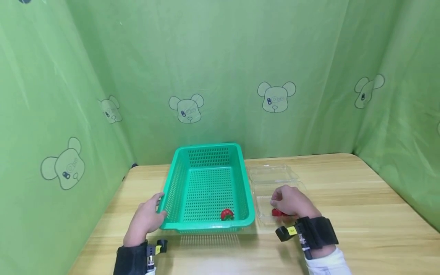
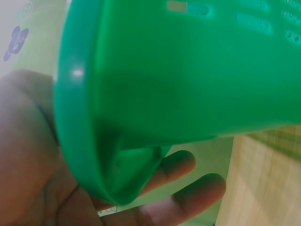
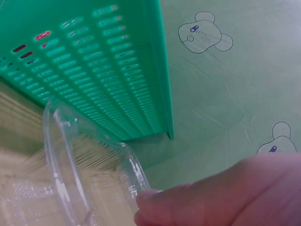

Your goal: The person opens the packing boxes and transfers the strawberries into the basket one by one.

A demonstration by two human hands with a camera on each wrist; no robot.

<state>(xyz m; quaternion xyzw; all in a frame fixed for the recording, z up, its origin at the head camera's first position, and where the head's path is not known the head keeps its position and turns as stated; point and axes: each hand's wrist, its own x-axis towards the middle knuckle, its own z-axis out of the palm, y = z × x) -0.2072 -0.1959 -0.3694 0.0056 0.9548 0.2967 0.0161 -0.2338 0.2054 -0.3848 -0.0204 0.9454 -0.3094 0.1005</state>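
A strawberry (image 1: 227, 214) lies in the near right corner of the green plastic basket (image 1: 208, 225). At the basket's left rim is my left hand (image 1: 146, 215); in the left wrist view its fingers (image 2: 200, 197) reach loosely out beneath the rim, fairly straight. My right hand (image 1: 292, 200) is bent down over the clear plastic clamshell box (image 1: 262, 206), fingertips close together. Something red (image 1: 277, 212), partly covered by that hand, shows below it. In the right wrist view the fingertips (image 3: 148, 200) are near the box wall, and whether they pinch anything is hidden.
The box's lid (image 1: 271, 173) lies folded back behind it, to the right of the basket. Both stand on a wooden table (image 1: 361, 206). Green curtains (image 1: 220, 68) with printed bear heads hang at the back and sides.
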